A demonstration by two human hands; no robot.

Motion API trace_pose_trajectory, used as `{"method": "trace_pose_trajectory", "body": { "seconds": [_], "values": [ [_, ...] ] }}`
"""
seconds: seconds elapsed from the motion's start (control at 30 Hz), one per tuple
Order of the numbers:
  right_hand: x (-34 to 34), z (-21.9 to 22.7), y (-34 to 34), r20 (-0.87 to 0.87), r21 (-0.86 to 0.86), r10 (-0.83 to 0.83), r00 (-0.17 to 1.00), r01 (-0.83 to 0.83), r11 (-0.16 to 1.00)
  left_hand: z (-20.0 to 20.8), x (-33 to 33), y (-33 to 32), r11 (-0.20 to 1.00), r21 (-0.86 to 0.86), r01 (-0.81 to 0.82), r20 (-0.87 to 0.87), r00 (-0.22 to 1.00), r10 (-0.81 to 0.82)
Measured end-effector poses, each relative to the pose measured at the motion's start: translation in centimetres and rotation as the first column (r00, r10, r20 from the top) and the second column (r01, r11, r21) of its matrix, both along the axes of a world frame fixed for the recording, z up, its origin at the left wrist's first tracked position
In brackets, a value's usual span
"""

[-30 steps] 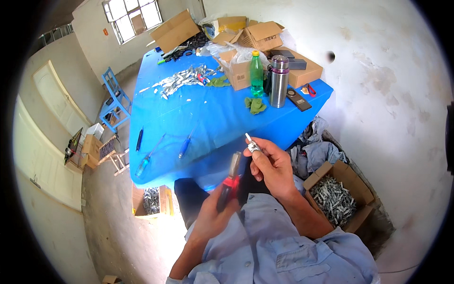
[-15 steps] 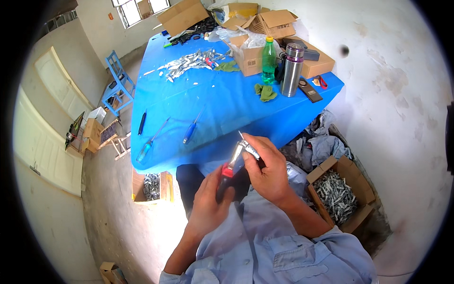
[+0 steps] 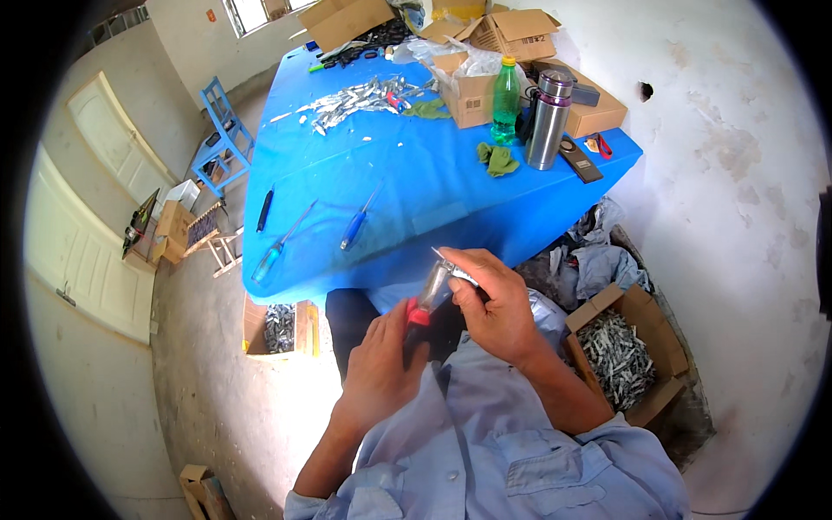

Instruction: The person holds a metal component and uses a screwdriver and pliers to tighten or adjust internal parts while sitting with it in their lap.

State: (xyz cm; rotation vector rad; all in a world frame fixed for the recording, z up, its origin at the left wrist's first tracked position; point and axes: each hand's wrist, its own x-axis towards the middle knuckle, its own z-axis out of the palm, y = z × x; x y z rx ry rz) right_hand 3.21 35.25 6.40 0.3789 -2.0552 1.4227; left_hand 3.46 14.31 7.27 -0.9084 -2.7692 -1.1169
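Close to my body, in front of the table edge, my left hand is wrapped round the black grip of a red-and-black-handled tool. Its shiny, silvery front part slants up toward my right hand. Thumb and fingers of that hand pinch a small silvery metal piece against the tool's front end. A thin pointed tip sticks out by the fingertips; which part it belongs to I cannot tell. My fingers cover much of the metal piece.
On the blue-covered table lie two blue-handled screwdrivers, a black pen-like tool and a heap of metal pieces. A green bottle and steel flask stand right. Boxes of metal parts sit below.
The view has shifted slightly, so the table things sit a little higher and further right. Both hands stay together at the tool; the pinched metal piece looks turned a little, showing less of its face.
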Motion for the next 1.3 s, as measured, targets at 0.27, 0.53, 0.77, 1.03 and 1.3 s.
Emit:
{"method": "trace_pose_trajectory", "body": {
  "seconds": [0.27,0.53,0.77,1.03,1.3],
  "values": [
    [-0.6,-0.5,0.4,0.027,0.023,0.048,0.998,-0.049,0.999,-1.4,-0.5,-0.4,0.992,0.095,0.082,0.089,0.992,-0.090],
    [-0.3,0.6,-0.1,0.071,0.048,0.065,0.995,-0.068,0.996,-1.6,0.3,-0.2,0.950,0.310,0.038,0.313,0.939,-0.140],
    [-0.3,0.3,0.8,0.109,0.105,0.121,0.987,-0.132,0.986,-3.1,-0.8,-1.4,0.985,0.157,0.064,0.114,0.990,-0.082],
    [-1.1,-0.2,2.3,0.247,0.138,0.248,0.937,-0.287,0.948,-2.3,-2.0,-3.6,0.995,0.016,0.095,0.162,0.982,-0.097],
    [-1.5,0.0,2.6,0.328,0.094,0.325,0.887,-0.373,0.923,-2.1,-3.0,-4.7,0.988,-0.049,0.147,0.091,0.986,-0.142]
  ]
}}
